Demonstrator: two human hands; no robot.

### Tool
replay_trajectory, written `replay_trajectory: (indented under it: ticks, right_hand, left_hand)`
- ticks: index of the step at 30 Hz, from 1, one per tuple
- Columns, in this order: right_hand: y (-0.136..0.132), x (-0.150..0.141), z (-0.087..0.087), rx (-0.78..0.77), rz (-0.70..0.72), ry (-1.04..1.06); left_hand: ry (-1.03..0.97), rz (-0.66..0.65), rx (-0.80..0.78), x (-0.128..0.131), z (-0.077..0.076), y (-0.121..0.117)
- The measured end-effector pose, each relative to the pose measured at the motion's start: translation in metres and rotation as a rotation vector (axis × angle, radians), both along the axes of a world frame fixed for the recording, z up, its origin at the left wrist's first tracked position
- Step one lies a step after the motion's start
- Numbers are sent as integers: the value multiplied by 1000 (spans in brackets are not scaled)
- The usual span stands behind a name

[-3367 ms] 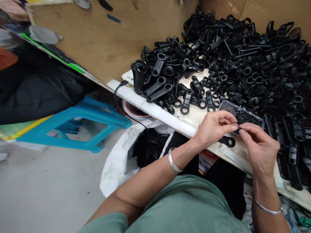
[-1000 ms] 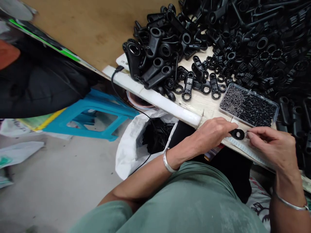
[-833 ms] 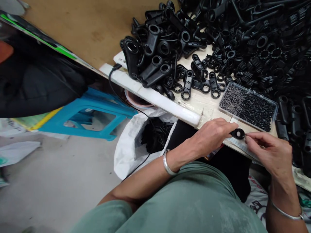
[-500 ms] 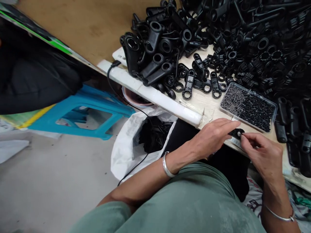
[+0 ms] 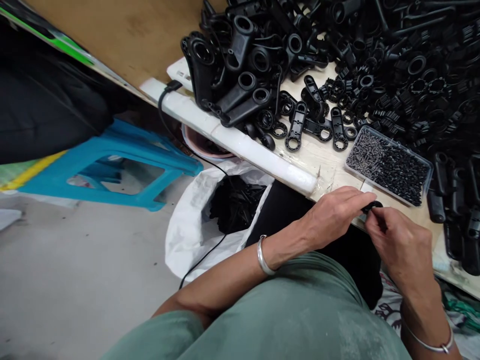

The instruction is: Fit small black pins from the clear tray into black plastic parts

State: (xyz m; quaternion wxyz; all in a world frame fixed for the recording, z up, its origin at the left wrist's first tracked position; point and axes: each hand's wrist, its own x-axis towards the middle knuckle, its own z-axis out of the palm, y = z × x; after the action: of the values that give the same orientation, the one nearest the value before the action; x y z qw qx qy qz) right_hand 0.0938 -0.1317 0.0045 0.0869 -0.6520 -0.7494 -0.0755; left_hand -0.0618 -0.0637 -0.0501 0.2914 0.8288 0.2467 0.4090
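My left hand (image 5: 337,215) and my right hand (image 5: 401,245) meet at the table's near edge over a small black ring-ended plastic part (image 5: 371,206). The left fingers pinch the part and hold it down on the table. Pressed together in a pinch, my right fingertips rest at the part's ring; what they hold is too small to make out. Just beyond the hands stands a clear plastic tray (image 5: 390,165) full of tiny black screws.
Black plastic levers and rings (image 5: 375,60) are heaped across the wooden table (image 5: 318,160). A white sack (image 5: 210,220) with black parts lies below the table edge, crossed by a black cable (image 5: 202,255). A blue plastic stool (image 5: 108,165) lies on the floor at left.
My hands left the screw tray and came down to the part at the table edge. My right fingertips moved left from beside the part onto its ring. The view shifted slightly.
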Motion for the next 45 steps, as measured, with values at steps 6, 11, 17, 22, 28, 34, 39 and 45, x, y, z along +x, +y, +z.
replay_trajectory:
  ticks: [6,11,17,22,28,34,39,45]
  right_hand:
    - [-1,-5,4,-129,-137,205]
    - [0,7,5,-371,-315,771]
    - [6,10,4,-431,-382,837]
    - [8,6,11,-438,-353,617]
    - [8,0,20,-404,-266,451]
    - [15,4,26,-447,-190,391]
    - [18,1,23,-430,-82,194]
    - [13,-24,16,-299,-129,-318]
  left_hand:
    - [24,-19,-48,0,3,1]
    - [-10,-28,-48,0,5,1]
    - [-37,-46,-19,1,1,3]
    - [-35,-73,-18,0,1,5]
    - [-22,-63,-35,0,-2,4]
    - [-34,-55,-23,0,-3,3]
    - [-8,-52,-26,0,0,2]
    - [-18,-9,-36,2,0,-1]
